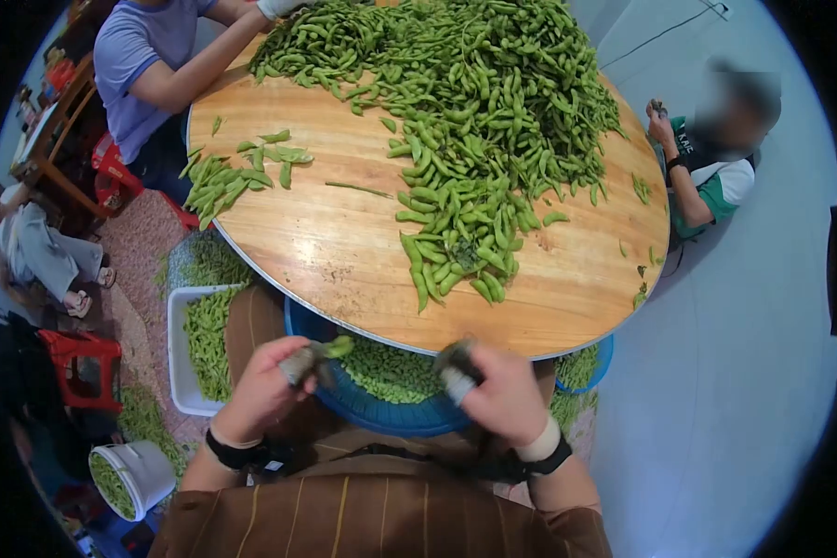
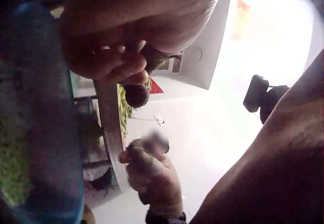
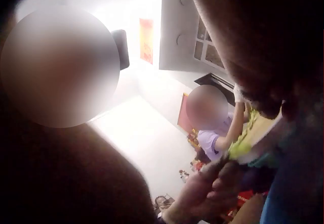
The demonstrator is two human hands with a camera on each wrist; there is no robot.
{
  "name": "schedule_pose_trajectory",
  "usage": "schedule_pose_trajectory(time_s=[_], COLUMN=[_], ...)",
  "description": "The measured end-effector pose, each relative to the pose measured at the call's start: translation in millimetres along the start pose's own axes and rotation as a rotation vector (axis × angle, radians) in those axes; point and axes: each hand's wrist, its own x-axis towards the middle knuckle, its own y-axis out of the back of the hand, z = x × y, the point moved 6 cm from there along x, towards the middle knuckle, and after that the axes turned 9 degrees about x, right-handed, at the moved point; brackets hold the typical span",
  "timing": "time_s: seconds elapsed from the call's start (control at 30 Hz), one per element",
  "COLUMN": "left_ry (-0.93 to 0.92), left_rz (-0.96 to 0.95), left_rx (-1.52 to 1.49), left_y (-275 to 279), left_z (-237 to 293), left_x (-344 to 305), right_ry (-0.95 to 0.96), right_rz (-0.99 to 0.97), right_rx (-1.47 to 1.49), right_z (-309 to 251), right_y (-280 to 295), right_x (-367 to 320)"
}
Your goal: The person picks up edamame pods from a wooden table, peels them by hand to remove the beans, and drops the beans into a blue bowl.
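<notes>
In the head view my left hand (image 1: pixel 309 361) pinches a green soybean pod (image 1: pixel 337 347) between thumb and fingers, just below the near edge of the round wooden table (image 1: pixel 325 246). My right hand (image 1: pixel 458 367) is level with it, a little to the right, with wrapped fingertips curled inward; whether anything sits between them is hidden. Both hands hover over a blue basin (image 1: pixel 363 409) of green beans under the table edge. A big pile of pods (image 1: pixel 474 112) covers the table's far half. In the left wrist view the right hand (image 2: pixel 152 176) shows as a loose fist.
A white crate (image 1: pixel 179 372) of pods stands on the floor to the left, with a white bucket (image 1: pixel 144 474) and a red stool (image 1: pixel 79 358) nearby. One person (image 1: pixel 149 65) sits at the far left of the table, another (image 1: pixel 716 158) at the right. A small pod heap (image 1: pixel 232 177) lies left.
</notes>
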Motion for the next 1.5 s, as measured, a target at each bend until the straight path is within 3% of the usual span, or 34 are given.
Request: schedule_pose_trajectory(time_s=[0.07, 0.13, 0.17, 0.2, 0.27, 0.33, 0.43, 0.5, 0.53, 0.6, 0.73, 1.07, 1.13, 1.2, 1.43, 1.5], left_ry=[-0.126, -0.137, -0.156, -0.162, -0.155, -0.181, -0.159, -0.19, -0.223, -0.218, -0.229, -0.252, -0.239, -0.258, -0.265, -0.269], left_rz=[0.193, 0.334, 0.478, 0.48, 0.64, 0.686, 0.728, 0.715, 0.702, 0.674, 0.612, 0.556, 0.603, 0.554, 0.435, 0.439], left_rx=[0.002, 0.091, 0.108, 0.107, 0.207, 0.217, 0.227, 0.249, 0.277, 0.251, 0.223, 0.296, 0.244, 0.26, 0.269, 0.258], left_y=[32, 71, 85, 98, 134, 150, 153, 152, 150, 143, 118, 100, 100, 96, 73, 69], left_z=[-1, -1, 0, -4, -16, -23, -23, -26, -23, -21, -7, 2, -4, -7, -6, -10], left_x=[-3, -12, -18, -20, -31, -39, -46, -43, -43, -38, -32, -29, -27, -20, -6, -5], right_ry=[0.082, 0.042, 0.133, 0.224, 0.196, 0.166, 0.16, 0.19, 0.19, -0.138, -0.127, -0.249, -0.244, -0.207, -0.181, -0.305], right_rz=[0.214, 0.285, 0.35, 0.415, 0.396, 0.38, 0.393, 0.409, 0.409, 0.317, 0.264, 0.243, 0.136, 0.174, 0.483, 0.592], right_rx=[-0.073, -0.086, -0.177, -0.268, -0.306, -0.345, -0.181, 0.3, 0.298, 0.642, 1.018, 1.449, 1.639, 1.623, 1.129, 0.186], right_z=[-13, -9, -11, -12, -3, 0, 5, 14, 12, 25, 40, 67, 68, 72, 90, 109], right_y=[30, 45, 52, 56, 54, 51, 52, 56, 60, 59, 56, 78, 80, 90, 138, 153], right_x=[20, 44, 56, 66, 85, 90, 88, 86, 84, 80, 75, 44, 32, 17, -83, -113])
